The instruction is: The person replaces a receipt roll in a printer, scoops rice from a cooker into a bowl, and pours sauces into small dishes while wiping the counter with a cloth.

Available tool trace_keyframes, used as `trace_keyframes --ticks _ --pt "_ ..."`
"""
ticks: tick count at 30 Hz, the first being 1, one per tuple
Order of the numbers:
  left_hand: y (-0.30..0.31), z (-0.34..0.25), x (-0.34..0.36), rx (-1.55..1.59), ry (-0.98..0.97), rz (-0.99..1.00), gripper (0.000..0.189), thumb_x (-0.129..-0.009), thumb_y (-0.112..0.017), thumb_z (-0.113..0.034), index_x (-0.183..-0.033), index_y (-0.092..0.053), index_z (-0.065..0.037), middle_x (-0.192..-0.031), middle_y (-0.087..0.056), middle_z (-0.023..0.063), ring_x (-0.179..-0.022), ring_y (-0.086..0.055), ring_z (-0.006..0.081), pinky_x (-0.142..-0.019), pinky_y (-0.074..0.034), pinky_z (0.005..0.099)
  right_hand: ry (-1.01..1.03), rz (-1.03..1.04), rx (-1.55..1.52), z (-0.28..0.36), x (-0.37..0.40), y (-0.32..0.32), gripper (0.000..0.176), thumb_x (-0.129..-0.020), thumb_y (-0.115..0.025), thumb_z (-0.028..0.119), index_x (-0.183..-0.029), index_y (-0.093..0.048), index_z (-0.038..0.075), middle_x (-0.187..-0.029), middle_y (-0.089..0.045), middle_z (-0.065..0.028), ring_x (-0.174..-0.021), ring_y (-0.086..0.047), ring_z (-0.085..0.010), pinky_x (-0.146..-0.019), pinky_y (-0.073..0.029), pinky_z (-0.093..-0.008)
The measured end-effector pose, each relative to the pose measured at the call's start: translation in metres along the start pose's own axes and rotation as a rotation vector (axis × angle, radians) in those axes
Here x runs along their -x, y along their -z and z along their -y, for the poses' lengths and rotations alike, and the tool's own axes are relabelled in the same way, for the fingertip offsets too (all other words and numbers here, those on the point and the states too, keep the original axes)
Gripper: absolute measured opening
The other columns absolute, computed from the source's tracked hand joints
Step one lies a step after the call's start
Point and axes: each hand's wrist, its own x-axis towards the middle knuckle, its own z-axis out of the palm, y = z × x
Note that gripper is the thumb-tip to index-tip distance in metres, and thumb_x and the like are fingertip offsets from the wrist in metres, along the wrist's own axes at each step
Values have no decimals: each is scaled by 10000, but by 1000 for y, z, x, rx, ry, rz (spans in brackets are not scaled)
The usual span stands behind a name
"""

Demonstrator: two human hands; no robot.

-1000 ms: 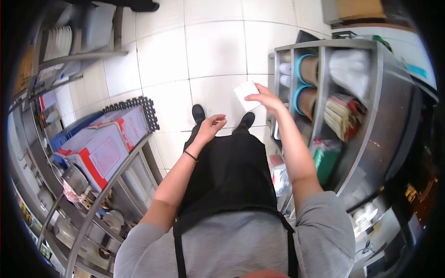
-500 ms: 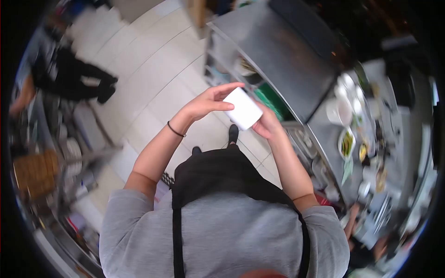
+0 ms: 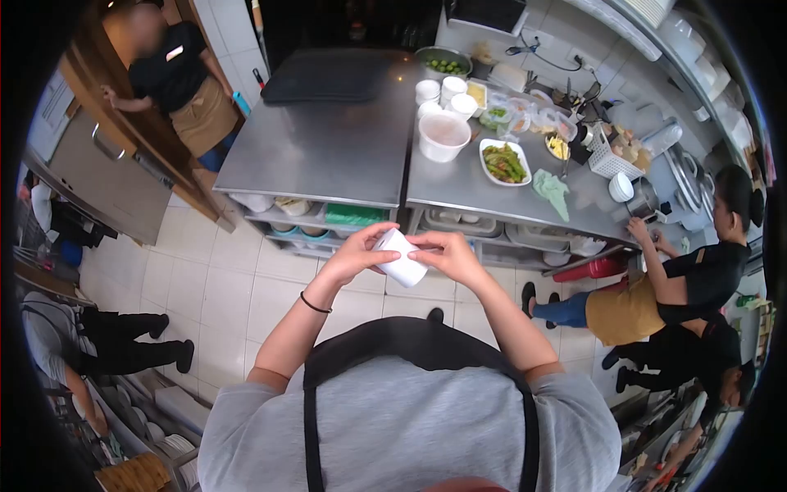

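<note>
A white paper roll [image 3: 402, 261], a short plain cylinder, is held in front of my apron at about waist height. My left hand [image 3: 357, 256] is closed around its left end, with the thumb lying across the near side. From the right, my right hand [image 3: 451, 257] pinches the roll's upper right side between thumb and fingers. Part of the roll's left end is covered by my left fingers. Beyond my hands stands a steel counter [image 3: 328, 139] with shelves below, where a green package [image 3: 357, 214] lies.
On the right-hand steel counter are a white tub [image 3: 443, 136], a dish of green food [image 3: 505, 162], a green cloth [image 3: 552, 195] and a white basket [image 3: 613, 154]. One person [image 3: 176, 78] stands in the doorway at left; others work at the right and far left.
My view has swung round to face the counters. My right hand has shifted from beneath the paper roll to its upper right side, while my left hand still grips the left end.
</note>
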Motion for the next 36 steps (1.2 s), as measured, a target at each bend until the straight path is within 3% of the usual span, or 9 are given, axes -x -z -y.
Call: trace_keyframes --ticks 5,8,15,19,21,24,27,29,36 --pt "-52 6 -79 -70 14 80 621 -711 -713 -198 -1241 -417 -68 -1071 -542 67 -930 -551 162 -618 -516 281 55 -102 65 -39 9 84 207 -757 -634 160 -918 -646 30 -768 -645 -127 -692 -635 -196 -620 -487 -302" --pt "-76 12 -124 -173 72 22 647 -696 -726 -240 -1219 -415 -19 -1074 -544 94 -920 -562 176 -594 -518 284 298 -246 565 -51 10 116 85 -715 -635 56 -763 -588 3 -690 -616 -143 -646 -642 -221 -598 -513 -290" --pt "-88 -2 -184 -227 130 -62 653 -677 -730 -275 -1178 -434 21 -1017 -566 126 -856 -584 179 -569 -505 268 215 -284 251 -83 -33 168 66 -720 -616 34 -753 -568 3 -663 -605 -116 -590 -624 -192 -567 -504 -282" --pt "-64 -17 -214 -258 134 -32 636 -676 -732 -253 -1172 -443 20 -1026 -567 117 -865 -582 172 -589 -503 266 453 -458 421 -105 -76 181 55 -727 -601 17 -765 -564 8 -632 -584 -99 -527 -575 -167 -502 -464 -279" --pt "-50 -14 -225 -192 119 50 633 -672 -735 -238 -1170 -445 24 -1052 -559 115 -921 -564 168 -672 -495 272 225 -407 294 -121 -98 202 98 -755 -580 85 -829 -585 21 -709 -587 -157 -663 -587 -306 -622 -464 -354" --pt "-50 -33 -241 -362 -29 85 629 -648 -731 -201 -1163 -450 24 -1098 -532 135 -989 -538 214 -841 -430 305 156 -367 328 -118 -120 218 140 -760 -579 108 -868 -597 20 -731 -598 -160 -684 -591 -315 -645 -464 -353" --pt "-50 -25 -264 -1017 -277 -117 594 -618 -726 -176 -1119 -468 10 -1064 -525 152 -958 -545 273 -837 -434 324 138 -404 415 -106 -142 241 220 -777 -601 172 -932 -603 16 -813 -623 -172 -738 -612 -310 -662 -476 -366" --pt "-50 -16 -284 -995 -219 -126 576 -594 -722 -167 -1081 -466 1 -1032 -501 170 -966 -517 316 -826 -437 350 86 -440 377 -92 -156 263 272 -778 -619 201 -973 -599 13 -826 -622 -178 -730 -619 -306 -667 -479 -366" --pt "-58 -54 -310 -1155 -430 -273 552 -656 -688 -160 -1143 -468 -23 -1112 -498 189 -1061 -471 340 -874 -415 398 456 -592 603 -10 -217 349 214 -769 -601 116 -955 -599 10 -876 -611 -148 -839 -591 -311 -718 -474 -355"
